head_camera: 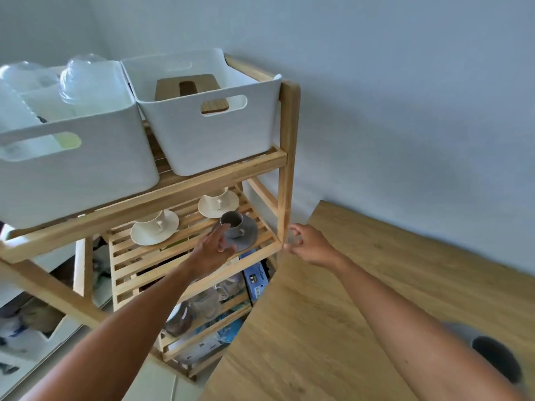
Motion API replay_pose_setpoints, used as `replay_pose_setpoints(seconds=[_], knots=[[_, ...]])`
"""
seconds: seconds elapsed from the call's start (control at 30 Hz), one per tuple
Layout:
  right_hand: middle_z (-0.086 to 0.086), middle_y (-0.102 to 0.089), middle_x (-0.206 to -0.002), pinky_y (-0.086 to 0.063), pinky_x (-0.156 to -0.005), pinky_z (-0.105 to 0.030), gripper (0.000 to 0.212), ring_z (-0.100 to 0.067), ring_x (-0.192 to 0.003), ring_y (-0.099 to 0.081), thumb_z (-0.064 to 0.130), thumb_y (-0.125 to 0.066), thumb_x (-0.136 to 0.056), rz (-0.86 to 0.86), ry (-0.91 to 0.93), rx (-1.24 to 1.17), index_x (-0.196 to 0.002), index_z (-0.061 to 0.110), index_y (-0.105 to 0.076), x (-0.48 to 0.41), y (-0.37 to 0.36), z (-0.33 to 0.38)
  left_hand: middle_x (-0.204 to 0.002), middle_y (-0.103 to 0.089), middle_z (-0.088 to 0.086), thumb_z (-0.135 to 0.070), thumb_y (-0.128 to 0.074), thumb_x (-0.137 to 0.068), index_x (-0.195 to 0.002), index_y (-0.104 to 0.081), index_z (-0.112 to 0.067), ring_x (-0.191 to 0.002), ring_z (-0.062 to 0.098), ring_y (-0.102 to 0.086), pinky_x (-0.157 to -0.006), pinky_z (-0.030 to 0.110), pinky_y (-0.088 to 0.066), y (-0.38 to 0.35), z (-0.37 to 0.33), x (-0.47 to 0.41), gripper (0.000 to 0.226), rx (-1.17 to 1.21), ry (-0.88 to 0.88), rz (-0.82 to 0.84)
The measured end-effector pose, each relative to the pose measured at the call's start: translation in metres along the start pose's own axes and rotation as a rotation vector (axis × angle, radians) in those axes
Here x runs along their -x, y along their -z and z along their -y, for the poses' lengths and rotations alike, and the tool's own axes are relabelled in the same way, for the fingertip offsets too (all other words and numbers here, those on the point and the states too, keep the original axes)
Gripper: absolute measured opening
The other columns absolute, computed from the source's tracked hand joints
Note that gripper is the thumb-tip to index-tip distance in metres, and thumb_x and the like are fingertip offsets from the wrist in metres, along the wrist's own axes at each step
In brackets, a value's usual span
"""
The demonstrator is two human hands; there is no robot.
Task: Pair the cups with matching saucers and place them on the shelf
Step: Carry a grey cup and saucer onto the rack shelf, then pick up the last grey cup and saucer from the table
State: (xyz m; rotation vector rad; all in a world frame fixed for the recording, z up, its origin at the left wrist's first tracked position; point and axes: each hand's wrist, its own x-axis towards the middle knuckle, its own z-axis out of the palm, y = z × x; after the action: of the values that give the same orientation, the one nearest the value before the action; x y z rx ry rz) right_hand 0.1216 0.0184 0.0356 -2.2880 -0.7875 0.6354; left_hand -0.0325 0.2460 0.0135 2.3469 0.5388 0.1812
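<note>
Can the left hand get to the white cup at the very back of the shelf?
Probably yes. The left hand is already at the grey cup, and the back white cup sits just behind, though the shelf board overhead leaves little room.

Pale natural-wood slatted shelf unit (285,157): light honey tone, visible grain, slats forming a regular stripe pattern.
Top tier: two matte white plastic bins (208,137), plain; the right bin contains a brown wooden lid (189,88) with a darker brown slot.
Middle tier: two cream ceramic cups on cream saucers (155,228), unpatterned, glossy; one grey ceramic cup (233,224), darker inside, on a matching grey saucer (246,234).
Lower tiers: blue printed box (256,277) with white lettering.
Light oak-grain tabletop (362,285), warm yellow-brown with fine streaks.
Wall (405,96): flat pale blue-grey.
</note>
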Motion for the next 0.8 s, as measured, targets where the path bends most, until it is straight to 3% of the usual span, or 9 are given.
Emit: replay_pose_setpoints(seconds=[0.07,0.17,0.27,0.43,0.8], knots=[[-0.01,-0.048,-0.143,-0.045,-0.103,-0.036,0.063,-0.025,-0.126,-0.051,0.029,-0.07,-0.091,-0.031,-0.004,-0.012,-0.146,0.017,-0.042,0.026,0.022,-0.008,-0.103,-0.058,0.006,-0.027,-0.067,-0.087,-0.14,-0.044,-0.021,-0.093,0.022,-0.058,-0.077,0.028,-0.042,-0.007,-0.028,0.007,0.058,0.014,-0.005,0.008],[-0.012,-0.049,-0.143,-0.041,-0.098,-0.028,0.065,-0.026,-0.125,-0.052,0.031,-0.072,-0.088,-0.083,-0.02,0.007,-0.145,0.017,-0.045,0.063,0.055,-0.024,-0.098,-0.056,0.003,-0.031,-0.064,-0.089,-0.137,-0.044,-0.023,-0.097,0.023,-0.058,-0.087,0.037,-0.046,-0.023,-0.071,0.014,0.052,0.032,-0.06,0.082],[-0.013,-0.052,-0.142,-0.04,-0.095,-0.025,0.065,-0.026,-0.125,-0.054,0.027,-0.074,-0.086,-0.149,-0.053,0.007,-0.144,0.013,-0.048,0.102,0.09,-0.044,-0.093,-0.056,0.001,-0.028,-0.065,-0.09,-0.143,-0.04,-0.021,-0.091,0.021,-0.059,-0.089,0.042,-0.05,-0.045,-0.113,0.017,0.059,0.055,-0.138,0.122],[-0.012,-0.053,-0.143,-0.041,-0.095,-0.026,0.065,-0.025,-0.121,-0.058,0.028,-0.075,-0.086,-0.271,-0.147,0.011,-0.143,0.014,-0.048,0.169,0.14,-0.088,-0.098,-0.06,0.007,-0.029,-0.065,-0.091,-0.145,-0.039,-0.016,-0.086,0.02,-0.062,-0.077,0.029,-0.046,-0.091,-0.187,0.024,0.062,0.029,-0.322,0.187],[-0.011,-0.052,-0.143,-0.043,-0.102,-0.03,0.065,-0.023,-0.126,-0.054,0.026,-0.076,-0.085,-0.464,-0.364,-0.077,-0.143,0.016,-0.048,0.303,0.182,-0.186,-0.099,-0.062,0.007,-0.027,-0.066,-0.09,-0.144,-0.041,-0.017,-0.086,0.02,-0.063,-0.081,0.028,-0.048,-0.199,-0.296,0.049,0.06,0.063,-0.518,0.399]])
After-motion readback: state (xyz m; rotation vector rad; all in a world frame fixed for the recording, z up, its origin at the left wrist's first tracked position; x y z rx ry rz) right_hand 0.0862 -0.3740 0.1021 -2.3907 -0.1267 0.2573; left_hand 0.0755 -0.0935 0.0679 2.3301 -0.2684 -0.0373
